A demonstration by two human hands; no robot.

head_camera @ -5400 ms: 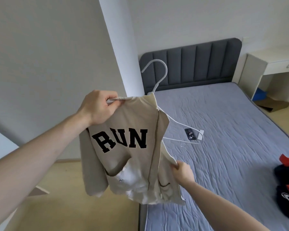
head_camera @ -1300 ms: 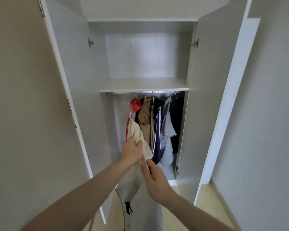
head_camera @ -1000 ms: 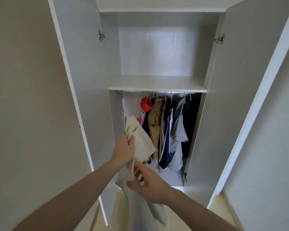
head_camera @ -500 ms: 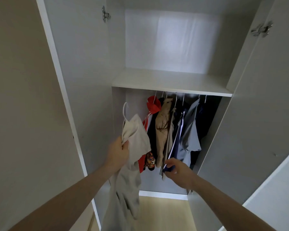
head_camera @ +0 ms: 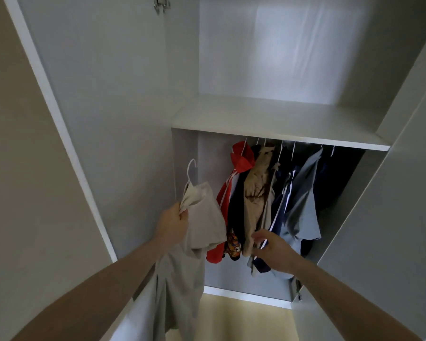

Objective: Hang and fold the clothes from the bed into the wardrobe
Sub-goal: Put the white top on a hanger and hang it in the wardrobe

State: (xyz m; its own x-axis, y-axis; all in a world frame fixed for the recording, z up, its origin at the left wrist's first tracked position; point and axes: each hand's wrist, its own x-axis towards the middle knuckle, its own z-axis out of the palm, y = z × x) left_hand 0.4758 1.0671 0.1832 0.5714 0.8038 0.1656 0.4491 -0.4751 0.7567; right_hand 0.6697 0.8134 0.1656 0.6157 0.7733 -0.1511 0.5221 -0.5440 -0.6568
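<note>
Rail hidden behind shelf [head_camera: 280, 124]; hanger [head_camera: 191, 172] mostly under shirt [head_camera: 204, 212].

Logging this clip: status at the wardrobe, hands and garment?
Left hand grips beige shirt on its white hanger, hook not on the rail. Right hand open, touching hung clothes. Clothes crowd the rail.

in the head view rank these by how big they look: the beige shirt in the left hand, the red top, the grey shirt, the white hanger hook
1. beige shirt, though it is nearest the camera, which inflates it
2. grey shirt and red top: too close to call, both partly hidden by neighbouring clothes
3. hanger hook, clearly smallest
</note>
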